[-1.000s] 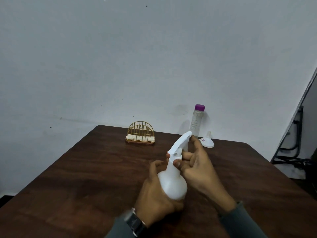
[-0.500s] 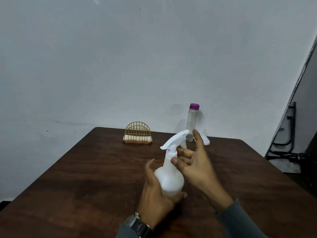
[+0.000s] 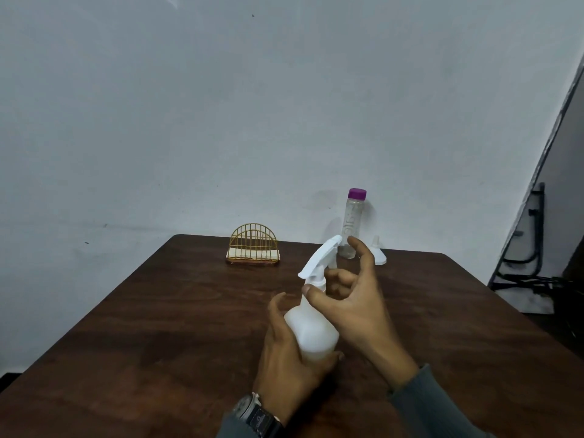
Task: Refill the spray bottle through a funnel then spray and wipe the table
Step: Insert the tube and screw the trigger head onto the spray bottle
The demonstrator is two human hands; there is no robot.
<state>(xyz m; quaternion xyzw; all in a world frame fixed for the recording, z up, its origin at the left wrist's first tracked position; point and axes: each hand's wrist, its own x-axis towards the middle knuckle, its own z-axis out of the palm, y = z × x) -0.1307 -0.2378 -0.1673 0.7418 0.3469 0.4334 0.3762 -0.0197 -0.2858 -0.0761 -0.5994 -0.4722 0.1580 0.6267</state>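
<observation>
White plastic spray bottle (image 3: 311, 330) at mid wood table (image 3: 158, 327), left hand (image 3: 290, 358) wrapped round its bulbous body, right hand (image 3: 350, 298) half open at neck, thumb on collar, grip unclear, cone funnel (image 3: 377, 256) at table's far edge

The place is looking like a plain dining corner of a home or small eatery. A dark wooden worktop (image 3: 158, 327) is standing against a bare, scuffed white wall (image 3: 221, 121). A gold wire napkin holder (image 3: 253, 248) is sitting near its far edge, and a black metal frame (image 3: 534, 248) is showing at the right.
</observation>
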